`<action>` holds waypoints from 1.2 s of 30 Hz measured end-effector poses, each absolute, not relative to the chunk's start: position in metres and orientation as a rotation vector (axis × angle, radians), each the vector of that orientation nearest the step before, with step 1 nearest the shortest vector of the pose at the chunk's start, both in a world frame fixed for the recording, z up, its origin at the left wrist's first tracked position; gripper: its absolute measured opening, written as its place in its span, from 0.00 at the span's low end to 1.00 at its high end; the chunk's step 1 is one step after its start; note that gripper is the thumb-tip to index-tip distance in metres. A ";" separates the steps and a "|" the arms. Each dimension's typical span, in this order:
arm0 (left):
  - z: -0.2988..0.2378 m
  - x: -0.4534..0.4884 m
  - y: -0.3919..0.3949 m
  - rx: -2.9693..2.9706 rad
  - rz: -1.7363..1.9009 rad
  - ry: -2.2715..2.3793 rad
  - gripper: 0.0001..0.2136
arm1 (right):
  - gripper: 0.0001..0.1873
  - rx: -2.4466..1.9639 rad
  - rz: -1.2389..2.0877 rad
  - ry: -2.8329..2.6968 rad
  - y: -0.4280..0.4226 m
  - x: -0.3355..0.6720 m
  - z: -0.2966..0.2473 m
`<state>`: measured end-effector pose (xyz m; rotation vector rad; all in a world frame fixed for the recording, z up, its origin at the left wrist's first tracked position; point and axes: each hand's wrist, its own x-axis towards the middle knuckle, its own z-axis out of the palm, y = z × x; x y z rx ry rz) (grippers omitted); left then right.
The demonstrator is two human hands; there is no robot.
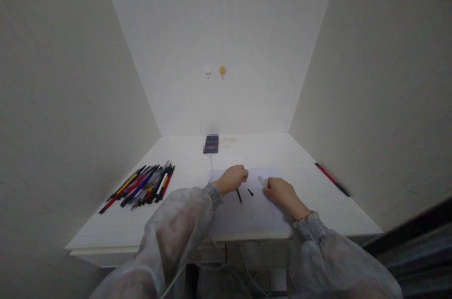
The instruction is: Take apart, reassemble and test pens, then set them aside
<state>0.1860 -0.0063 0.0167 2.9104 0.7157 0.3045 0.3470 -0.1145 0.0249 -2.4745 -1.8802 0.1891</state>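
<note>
Over a white sheet of paper, my left hand has its fingers curled together, pointing right. What it holds, if anything, is too small to make out. My right hand pinches a small clear plastic piece between thumb and fingers, just above the sheet. Between the hands lie two dark pieces: a thin black stick, its upper end close under my left hand, and a short black pointed piece.
A pile of pens in several colours lies on the left of the white table. A red and black pen rests by the right wall. A phone with a white cable lies at the back. Two hooks hang on the back wall.
</note>
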 end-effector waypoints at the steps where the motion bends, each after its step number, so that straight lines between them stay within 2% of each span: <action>1: 0.016 0.190 -0.008 2.921 0.281 0.698 0.06 | 0.15 -2.476 0.186 -1.881 -0.117 0.349 0.025; 7: 0.007 0.202 -0.014 2.901 0.238 0.592 0.08 | 0.13 -2.470 0.195 -1.905 -0.127 0.357 0.025; 14: 0.008 0.199 -0.013 2.798 0.306 0.572 0.09 | 0.14 -2.354 0.007 -1.906 -0.127 0.342 0.032; 19: 0.016 0.177 -0.012 2.731 0.465 0.736 0.09 | 0.13 -2.215 0.033 -1.991 -0.111 0.325 0.026; 27: 0.024 0.119 -0.013 2.581 0.675 1.129 0.09 | 0.12 -2.321 0.068 -1.959 -0.099 0.325 0.016; 36: 0.014 0.103 -0.030 2.446 0.616 1.433 0.10 | 0.14 -2.373 0.105 -1.867 -0.110 0.327 0.026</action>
